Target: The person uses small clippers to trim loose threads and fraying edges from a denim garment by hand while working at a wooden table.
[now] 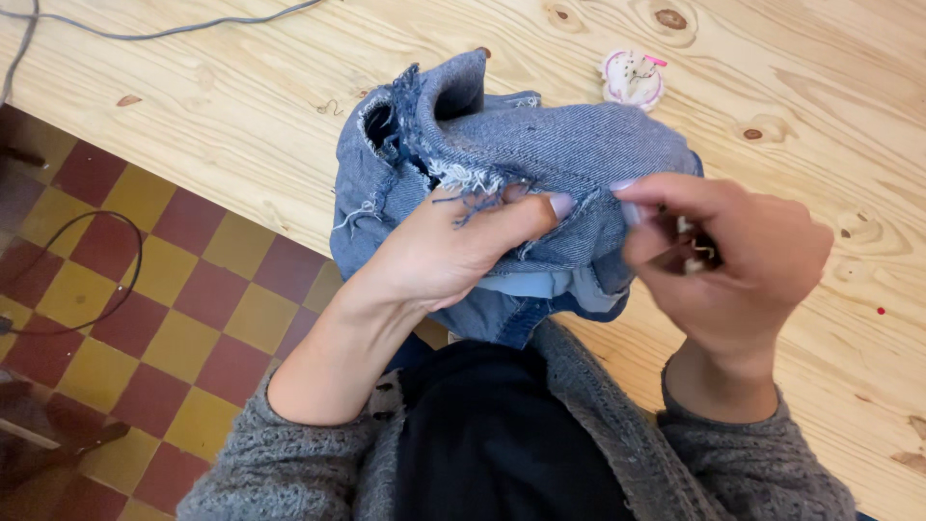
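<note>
On the near edge of the pale wooden table (289, 106), a bundle of blue denim (540, 145) sits bunched up between both hands, part of it hanging over the edge toward the person's lap. The denim is a faded mid-blue with a clear diagonal weave, darker at the folded seams. It is badly worn: a ragged hole with white frayed threads opens at its upper left, and a second fringe of loose white and blue threads runs along a torn edge near its middle. A paler lining or inner layer shows at the lower side of the denim.

The left hand (444, 256) grips the denim from below and in front, fingers wrapped under the cloth and the thumb pressed flat across the frayed edge, closed firmly on the fabric. The right hand (743, 260), at the denim's right end, is curled almost closed, its thumb and forefinger pinching the cloth; something small and dark sits inside the curled fingers, but what it is cannot be told.

Beyond the denim, farther across the table, lies a small round pincushion (632, 79), white and pink. Left of the denim, off the table, a red-and-yellow checked floor (145, 289) shows.
</note>
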